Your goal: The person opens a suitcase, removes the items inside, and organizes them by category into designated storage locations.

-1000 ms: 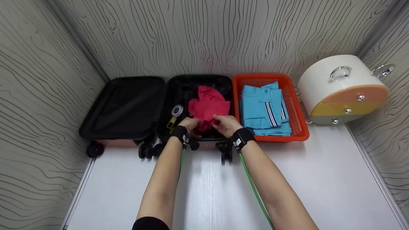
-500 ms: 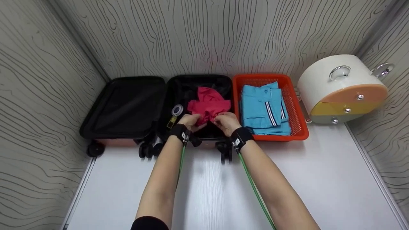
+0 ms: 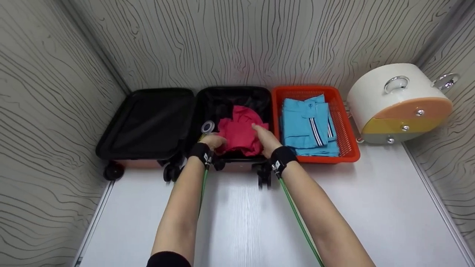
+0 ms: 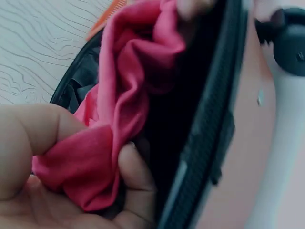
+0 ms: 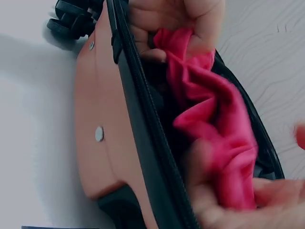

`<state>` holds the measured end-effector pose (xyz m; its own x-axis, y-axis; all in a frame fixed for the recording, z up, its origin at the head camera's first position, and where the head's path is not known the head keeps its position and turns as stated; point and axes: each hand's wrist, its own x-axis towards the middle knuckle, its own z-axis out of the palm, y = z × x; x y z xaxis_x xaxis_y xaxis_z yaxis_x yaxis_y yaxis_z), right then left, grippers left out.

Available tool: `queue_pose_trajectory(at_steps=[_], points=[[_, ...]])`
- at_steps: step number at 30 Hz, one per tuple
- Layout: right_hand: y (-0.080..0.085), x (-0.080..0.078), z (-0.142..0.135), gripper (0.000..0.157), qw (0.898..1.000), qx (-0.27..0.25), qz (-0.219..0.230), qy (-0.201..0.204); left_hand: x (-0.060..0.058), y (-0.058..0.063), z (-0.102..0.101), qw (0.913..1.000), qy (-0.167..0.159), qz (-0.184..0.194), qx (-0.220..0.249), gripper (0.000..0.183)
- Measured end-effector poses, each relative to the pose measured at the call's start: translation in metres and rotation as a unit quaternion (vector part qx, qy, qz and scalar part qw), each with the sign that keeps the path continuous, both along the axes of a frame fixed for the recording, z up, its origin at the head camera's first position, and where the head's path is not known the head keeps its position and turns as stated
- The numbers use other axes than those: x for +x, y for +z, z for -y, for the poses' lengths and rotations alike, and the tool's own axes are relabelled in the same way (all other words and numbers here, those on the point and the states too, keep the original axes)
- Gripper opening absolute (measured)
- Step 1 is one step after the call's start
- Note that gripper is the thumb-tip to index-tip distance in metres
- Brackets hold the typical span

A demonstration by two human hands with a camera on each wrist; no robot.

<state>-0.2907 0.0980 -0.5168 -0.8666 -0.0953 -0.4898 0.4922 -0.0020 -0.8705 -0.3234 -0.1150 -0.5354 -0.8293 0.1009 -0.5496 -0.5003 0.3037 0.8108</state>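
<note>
A pinkish-red garment (image 3: 239,135) lies crumpled in the black-lined suitcase half (image 3: 256,92); its kind is unclear. At its left edge my left hand (image 3: 213,141) pinches the cloth; in the left wrist view the garment (image 4: 128,90) is bunched between thumb and curled fingers. My right hand (image 3: 266,140) cups the right edge, thumb raised off the cloth, fingers partly hidden. The right wrist view shows that hand blurred beside the garment (image 5: 228,129), with my left hand (image 5: 176,24) beyond it.
Left of the hands lie a round white-rimmed object (image 3: 207,127) and a partly hidden yellow item. The suitcase's other half (image 3: 148,122) lies at left. A red basket (image 3: 349,141) at right holds folded blue clothes (image 3: 304,122). A white drawer box (image 3: 393,100) stands far right.
My hands, close together at the garment's near edge before, have parted to its two sides. The garment's near edge has spread wider, and my left hand now partly covers the yellow item.
</note>
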Motion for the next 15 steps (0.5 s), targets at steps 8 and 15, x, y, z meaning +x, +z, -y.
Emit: queue_pose_trajectory(at_steps=[8, 15], points=[[-0.007, 0.005, 0.003, 0.049, 0.948, 0.269, -0.144, 0.089, 0.011, 0.017, -0.002, 0.9938, -0.089, -0.024, -0.063, 0.076], [-0.005, 0.005, 0.003, 0.051, 0.899, 0.354, -0.226, 0.126, 0.021, 0.032, -0.012, 0.9973, -0.03, -0.043, 0.052, 0.076]])
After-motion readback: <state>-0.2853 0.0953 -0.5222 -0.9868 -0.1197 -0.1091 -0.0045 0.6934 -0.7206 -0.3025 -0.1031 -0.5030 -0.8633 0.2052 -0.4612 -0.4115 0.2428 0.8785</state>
